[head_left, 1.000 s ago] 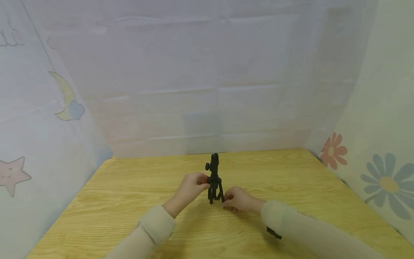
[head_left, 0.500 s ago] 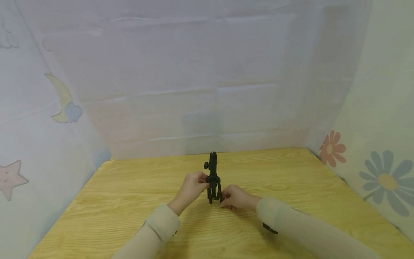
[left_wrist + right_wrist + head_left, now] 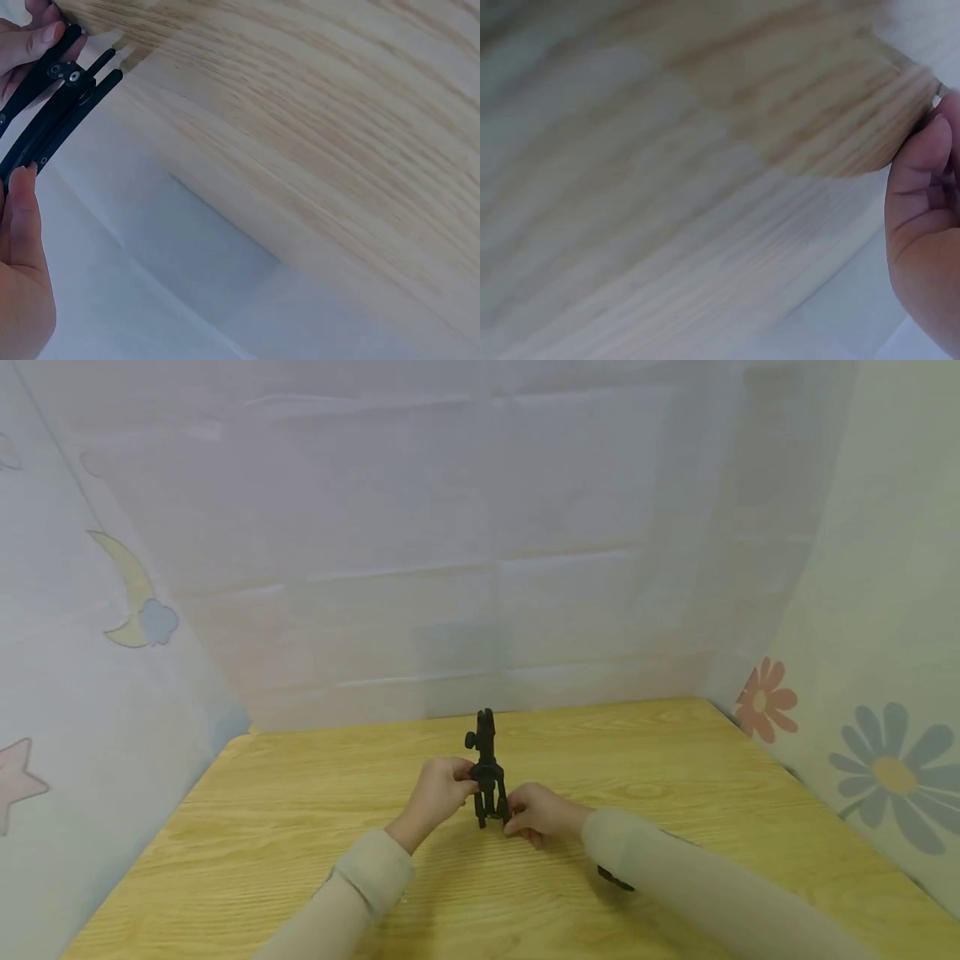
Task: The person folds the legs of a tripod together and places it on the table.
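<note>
A small black tripod (image 3: 487, 768) stands upright between the two hands, a knob sticking out on the left of its head. Its legs are drawn close together. With thumb and fingers my left hand (image 3: 441, 791) grips the tripod's middle, just above the legs. Low down on the right, my right hand (image 3: 542, 814) pinches the foot of one leg. In the left wrist view the tripod's legs (image 3: 64, 97) show side by side, with the right hand's fingertips (image 3: 49, 34) at the end of one. The right wrist view shows the curled right hand (image 3: 926, 202), the tripod mostly hidden.
The tripod is on a wood-grain table (image 3: 322, 777). Behind it hangs a pale cloth backdrop (image 3: 375, 635). A cloth wall with printed flowers (image 3: 896, 774) stands to the right; one with a printed moon (image 3: 131, 593) stands to the left.
The right hand has moved left with the tripod's right leg, which now stands closer to the others. My left hand keeps its grip on the middle. The view has shifted slightly.
</note>
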`<action>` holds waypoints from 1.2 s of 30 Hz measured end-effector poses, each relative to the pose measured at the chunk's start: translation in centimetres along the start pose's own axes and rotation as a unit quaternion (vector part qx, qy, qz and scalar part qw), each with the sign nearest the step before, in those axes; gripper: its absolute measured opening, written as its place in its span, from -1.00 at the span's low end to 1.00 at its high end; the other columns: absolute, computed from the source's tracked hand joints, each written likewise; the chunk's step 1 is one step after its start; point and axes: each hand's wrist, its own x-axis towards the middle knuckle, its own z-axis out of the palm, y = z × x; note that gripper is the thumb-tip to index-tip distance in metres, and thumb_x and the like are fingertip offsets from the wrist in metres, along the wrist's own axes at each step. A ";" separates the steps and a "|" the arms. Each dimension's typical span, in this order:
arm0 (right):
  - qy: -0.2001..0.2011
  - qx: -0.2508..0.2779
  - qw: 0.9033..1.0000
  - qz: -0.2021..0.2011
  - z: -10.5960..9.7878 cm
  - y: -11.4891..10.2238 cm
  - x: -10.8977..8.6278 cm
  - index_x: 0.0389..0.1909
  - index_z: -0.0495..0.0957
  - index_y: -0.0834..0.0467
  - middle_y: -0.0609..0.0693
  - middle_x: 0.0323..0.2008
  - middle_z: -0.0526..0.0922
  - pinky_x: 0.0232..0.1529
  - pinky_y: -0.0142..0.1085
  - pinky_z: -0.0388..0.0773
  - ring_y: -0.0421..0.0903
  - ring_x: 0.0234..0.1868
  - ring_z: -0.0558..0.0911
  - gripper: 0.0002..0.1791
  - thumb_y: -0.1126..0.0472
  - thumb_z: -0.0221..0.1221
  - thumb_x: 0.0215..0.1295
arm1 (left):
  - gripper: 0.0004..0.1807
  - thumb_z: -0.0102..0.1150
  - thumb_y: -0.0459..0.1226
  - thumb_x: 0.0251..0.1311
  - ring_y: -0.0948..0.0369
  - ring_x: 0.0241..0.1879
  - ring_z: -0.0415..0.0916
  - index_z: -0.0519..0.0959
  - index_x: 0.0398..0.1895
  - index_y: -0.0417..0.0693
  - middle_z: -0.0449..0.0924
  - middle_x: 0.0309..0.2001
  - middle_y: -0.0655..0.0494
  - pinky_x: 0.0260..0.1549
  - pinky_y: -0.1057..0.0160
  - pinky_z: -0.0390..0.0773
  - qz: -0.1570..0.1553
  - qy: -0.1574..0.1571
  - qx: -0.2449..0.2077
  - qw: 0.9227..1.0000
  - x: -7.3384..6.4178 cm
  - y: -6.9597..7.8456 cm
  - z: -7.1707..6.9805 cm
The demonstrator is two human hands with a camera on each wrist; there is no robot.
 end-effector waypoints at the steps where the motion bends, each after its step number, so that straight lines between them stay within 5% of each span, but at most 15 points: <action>1: -0.002 0.000 1.000 -0.001 0.0 0.0 0.1 -0.51 0.54 0.22 -0.10 -0.79 0.43 -0.81 -0.47 0.31 -0.28 -0.84 0.39 -0.83 0.37 0.24 0.27 | -0.88 0.22 -0.57 0.13 -0.01 -0.37 0.66 0.66 -0.26 -0.44 0.70 -0.35 -0.18 -0.47 0.27 0.63 0.006 0.003 0.010 1.000 0.0 0.0 0.0; 10: -0.021 0.029 0.999 0.039 -0.4 0.5 0.5 -0.41 0.61 0.19 -0.06 -0.75 0.48 -0.76 -0.45 0.37 -0.25 -0.81 0.45 -0.92 0.32 0.26 0.28 | -0.91 0.21 -0.52 0.15 0.13 -0.38 0.63 0.66 -0.30 -0.33 0.69 -0.39 -0.05 -0.40 0.24 0.62 0.046 0.012 0.093 0.995 0.1 -0.2 0.3; 19: -0.044 0.113 0.989 0.085 -0.7 0.6 0.7 -0.43 0.63 0.27 0.00 -0.68 0.53 -0.72 -0.44 0.44 -0.22 -0.75 0.51 -0.90 0.33 0.27 0.26 | -0.87 0.17 -0.46 0.25 0.02 -0.25 0.65 0.58 -0.18 -0.37 0.68 -0.27 -0.14 -0.27 0.11 0.64 0.026 -0.003 0.089 0.996 0.2 -0.4 0.5; 31: -0.035 0.099 0.990 0.094 -0.3 -0.4 0.9 -0.41 0.60 0.27 0.02 -0.72 0.51 -0.76 -0.44 0.44 -0.21 -0.80 0.50 -0.94 0.39 0.28 0.23 | -0.94 0.20 -0.48 0.19 0.09 -0.36 0.64 0.60 -0.29 -0.34 0.69 -0.36 -0.10 -0.36 0.18 0.63 0.077 -0.013 0.114 0.990 0.5 -0.9 0.1; 36: -0.024 0.085 0.991 0.101 -0.2 -0.4 1.1 -0.41 0.59 0.26 0.03 -0.73 0.51 -0.78 -0.43 0.45 -0.20 -0.81 0.50 -0.94 0.38 0.28 0.22 | -0.92 0.16 -0.48 0.23 0.04 -0.44 0.63 0.61 -0.27 -0.35 0.70 -0.36 -0.13 -0.50 0.32 0.58 0.065 -0.034 0.071 0.995 0.6 -1.2 -0.1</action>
